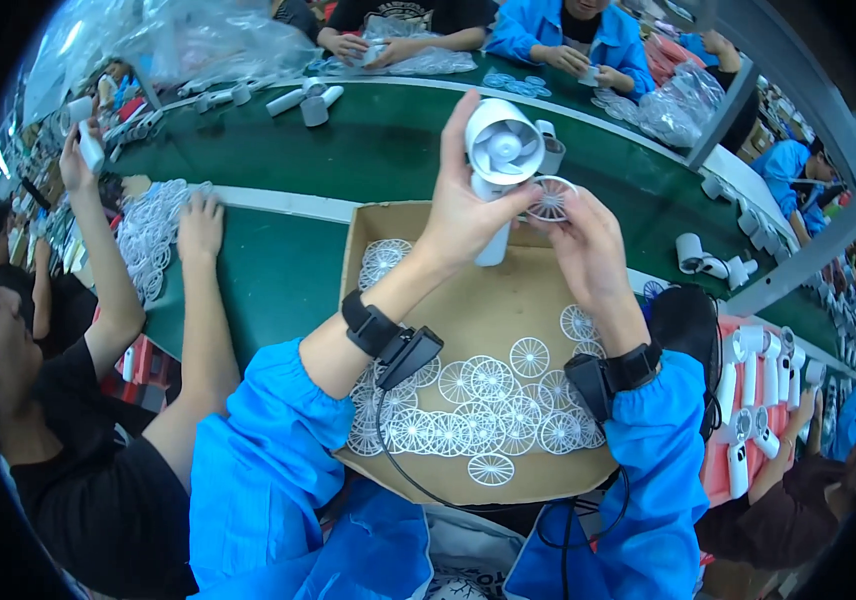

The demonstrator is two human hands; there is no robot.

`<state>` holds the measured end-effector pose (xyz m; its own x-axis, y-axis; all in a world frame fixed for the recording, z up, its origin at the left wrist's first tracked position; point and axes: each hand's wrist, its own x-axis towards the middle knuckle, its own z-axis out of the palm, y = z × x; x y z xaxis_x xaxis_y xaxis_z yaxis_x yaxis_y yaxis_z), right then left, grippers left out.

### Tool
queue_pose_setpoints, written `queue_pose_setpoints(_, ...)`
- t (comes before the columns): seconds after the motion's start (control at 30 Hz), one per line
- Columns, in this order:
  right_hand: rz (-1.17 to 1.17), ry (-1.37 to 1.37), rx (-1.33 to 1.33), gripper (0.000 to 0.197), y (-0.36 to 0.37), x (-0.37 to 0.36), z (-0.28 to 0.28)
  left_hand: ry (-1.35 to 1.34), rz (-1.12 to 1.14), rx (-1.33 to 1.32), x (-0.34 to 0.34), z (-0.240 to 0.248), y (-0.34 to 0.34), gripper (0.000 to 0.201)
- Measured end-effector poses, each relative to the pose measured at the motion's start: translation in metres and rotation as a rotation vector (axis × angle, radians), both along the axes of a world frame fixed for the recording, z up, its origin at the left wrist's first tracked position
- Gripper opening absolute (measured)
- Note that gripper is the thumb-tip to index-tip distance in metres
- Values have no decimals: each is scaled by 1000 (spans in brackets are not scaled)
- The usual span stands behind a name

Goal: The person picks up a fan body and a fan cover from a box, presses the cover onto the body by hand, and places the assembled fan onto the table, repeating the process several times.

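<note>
My left hand (453, 215) is wrapped round a white handheld fan (504, 150), holding it up above the far edge of a cardboard box. The fan's round head faces me with its blades exposed, and its handle points down. Close beside the head, my right hand (593, 235) pinches a white spoked round grille (551, 203) between thumb and fingers. The left thumb reaches to the grille's edge. Below, many similar grilles (488, 425) lie overlapping in the open cardboard box (518, 295), mostly along its near side.
Beyond the box runs a green conveyor belt (388, 130) carrying white fan parts (314, 108). A co-worker at left raises a white fan (90, 150) beside a pile of white rings (148, 235). A metal post (798, 272) and pink trays of fans (748, 390) stand right.
</note>
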<state>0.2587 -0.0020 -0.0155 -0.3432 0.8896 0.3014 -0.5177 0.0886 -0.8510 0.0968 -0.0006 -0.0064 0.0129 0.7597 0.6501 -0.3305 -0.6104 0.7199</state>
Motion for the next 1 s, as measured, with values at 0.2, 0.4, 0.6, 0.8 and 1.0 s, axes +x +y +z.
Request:
queue_pose_setpoints(0.2,251,103,-171,38,-9,3,18,81,142,115,-16,-13,19,94)
queue_pose_setpoints(0.4,-283,-333,86,39,-10,-10,3,227,98,-486,-6,-8,0,86)
queue_pose_setpoints(0.6,-855,-790,800,32,-15,-16,11,250,-34,-288,11,-24,-1,79)
queue_pose_setpoints(0.8,-900,-814,867,34,-14,-14,3,306,-52,-349,11,-21,-9,76)
queue_pose_setpoints(1.0,-911,-849,869,34,-15,-14,5,298,-52,-360,16,-20,-11,76)
